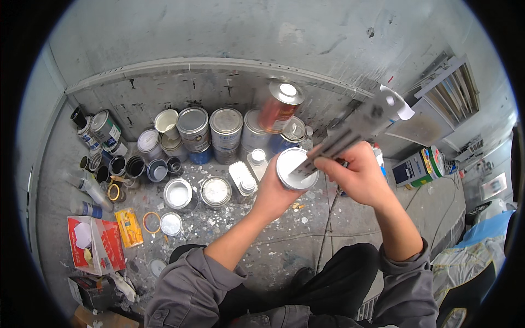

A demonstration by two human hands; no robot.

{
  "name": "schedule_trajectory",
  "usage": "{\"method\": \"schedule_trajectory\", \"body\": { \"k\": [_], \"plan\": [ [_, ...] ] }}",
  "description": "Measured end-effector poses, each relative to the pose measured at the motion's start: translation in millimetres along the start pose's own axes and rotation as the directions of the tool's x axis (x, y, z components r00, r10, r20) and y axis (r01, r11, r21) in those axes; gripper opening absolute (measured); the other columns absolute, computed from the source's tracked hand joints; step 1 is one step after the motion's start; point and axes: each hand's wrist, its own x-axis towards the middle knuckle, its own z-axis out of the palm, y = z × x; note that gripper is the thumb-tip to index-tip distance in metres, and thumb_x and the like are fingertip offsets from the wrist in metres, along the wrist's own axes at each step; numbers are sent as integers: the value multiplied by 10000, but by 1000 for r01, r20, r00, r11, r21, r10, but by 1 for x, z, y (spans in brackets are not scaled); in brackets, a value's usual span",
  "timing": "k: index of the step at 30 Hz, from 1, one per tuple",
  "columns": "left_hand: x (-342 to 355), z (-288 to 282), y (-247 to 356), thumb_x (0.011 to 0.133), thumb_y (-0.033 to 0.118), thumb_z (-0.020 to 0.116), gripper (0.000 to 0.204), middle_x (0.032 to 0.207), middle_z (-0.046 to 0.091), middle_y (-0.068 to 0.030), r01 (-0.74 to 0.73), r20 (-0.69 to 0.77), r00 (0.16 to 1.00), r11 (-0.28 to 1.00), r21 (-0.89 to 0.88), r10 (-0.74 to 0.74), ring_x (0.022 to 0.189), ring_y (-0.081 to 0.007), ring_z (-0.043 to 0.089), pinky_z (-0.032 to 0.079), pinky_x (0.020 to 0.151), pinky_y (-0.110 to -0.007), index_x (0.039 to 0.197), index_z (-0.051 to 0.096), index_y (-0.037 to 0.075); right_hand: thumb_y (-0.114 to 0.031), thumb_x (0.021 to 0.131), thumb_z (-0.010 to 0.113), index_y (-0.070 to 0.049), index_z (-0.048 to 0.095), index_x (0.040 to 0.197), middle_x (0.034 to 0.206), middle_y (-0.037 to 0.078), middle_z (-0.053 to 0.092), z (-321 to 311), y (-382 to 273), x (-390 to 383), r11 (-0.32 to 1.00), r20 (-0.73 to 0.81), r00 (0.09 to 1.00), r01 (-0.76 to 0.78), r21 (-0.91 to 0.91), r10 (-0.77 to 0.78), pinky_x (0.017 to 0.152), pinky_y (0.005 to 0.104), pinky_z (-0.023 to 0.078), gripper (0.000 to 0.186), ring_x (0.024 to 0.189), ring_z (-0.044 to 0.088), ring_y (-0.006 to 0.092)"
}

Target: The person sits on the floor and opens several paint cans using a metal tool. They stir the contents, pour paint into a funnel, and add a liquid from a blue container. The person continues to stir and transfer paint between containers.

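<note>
My left hand point(273, 192) is wrapped round a small open can of white paint point(290, 162), holding it up above the floor. In my right hand point(353, 170) is a long dark grey paint stirring stick point(343, 143), tilted up to the right. Its low end reaches into the can's mouth, over the white paint. The stick's broad upper part is blurred, with a pale piece at its tip. Behind the can stand a red metal can point(280, 107) with a white cap and a blue can point(290, 133).
Lidded paint cans point(226, 127) line the wall. Nearer are two white-topped cans point(215, 192), a white-capped metal canister point(244, 183) and dark cups point(135, 167). A red and white box point(97, 244) and a yellow packet point(129, 227) lie left. A cable point(331, 218) crosses the paint-spattered floor.
</note>
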Motion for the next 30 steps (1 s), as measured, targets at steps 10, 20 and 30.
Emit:
{"method": "schedule_trajectory", "body": {
  "k": [10, 20, 30],
  "plan": [
    [1, 1, 2, 760, 166, 954, 882, 1397, 639, -130, -50, -9, 999, 996, 73, 51, 1320, -266, 624, 499, 1106, -391, 1488, 474, 34, -2, 969, 727, -5, 779, 1140, 928, 15, 672, -35, 18, -1, 983, 84, 982, 176, -52, -172, 726, 293, 509, 178, 823, 618, 108],
    [1, 1, 7, 766, 160, 944, 845, 1368, 660, -119, -29, -45, 998, 998, 56, 32, 1291, -264, 640, 504, 1094, -388, 1468, 490, 36, -175, 968, 746, 68, 732, 839, 652, 29, 653, -19, 33, -7, 974, -165, 959, -224, 45, 228, 547, 290, 447, 275, 600, 558, 68],
    [1, -2, 7, 770, 173, 952, 848, 1364, 662, -135, 17, -26, 1000, 996, 91, -15, 1294, -264, 638, 505, 1091, -387, 1463, 489, 22, -178, 981, 755, 44, 776, 956, 703, 19, 687, -17, 14, -7, 980, -235, 966, -63, 187, 107, 540, 267, 433, 224, 608, 586, 64]
  ]
}}
